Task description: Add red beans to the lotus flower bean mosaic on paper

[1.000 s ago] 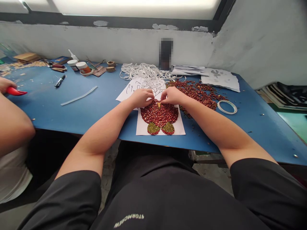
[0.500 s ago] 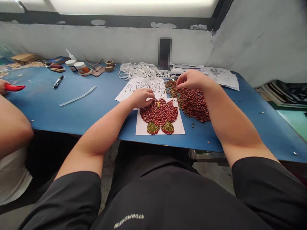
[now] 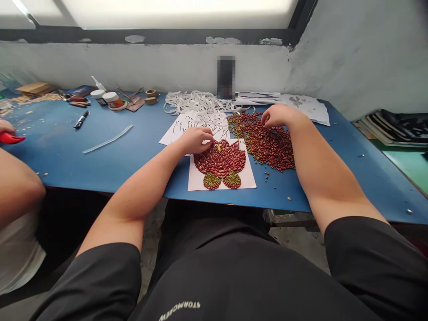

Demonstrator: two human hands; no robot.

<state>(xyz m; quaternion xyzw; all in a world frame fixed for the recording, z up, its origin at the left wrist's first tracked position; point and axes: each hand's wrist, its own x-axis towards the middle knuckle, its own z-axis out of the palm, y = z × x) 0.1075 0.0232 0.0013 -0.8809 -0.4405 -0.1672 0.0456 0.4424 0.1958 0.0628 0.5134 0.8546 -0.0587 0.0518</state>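
Note:
A bean picture point(image 3: 221, 161) of dark red beans, with two green bean lobes at its lower edge, lies on a white sheet point(image 3: 249, 182) before me. My left hand point(image 3: 199, 139) rests at its upper left edge, fingers curled and tips close to the red beans. Whatever is in those fingers is hidden. To the right, my right hand point(image 3: 277, 117) hangs over the far part of a pile of mixed red and green beans point(image 3: 272, 145). Its fingers are bent and drawn together; anything between them is too small to tell.
Behind the picture lie a line drawing point(image 3: 180, 129) and tangled white strips point(image 3: 190, 101). Papers point(image 3: 307, 107) lie at the back right. Left are a clear strip point(image 3: 109, 139), a marker point(image 3: 81, 119) and jars point(image 3: 113, 100). Another person's hand point(image 3: 6, 127) holds something red at far left.
My right hand has shifted to the right over the bean pile. My left hand stays at the picture's edge. The other person's red object has moved left and down.

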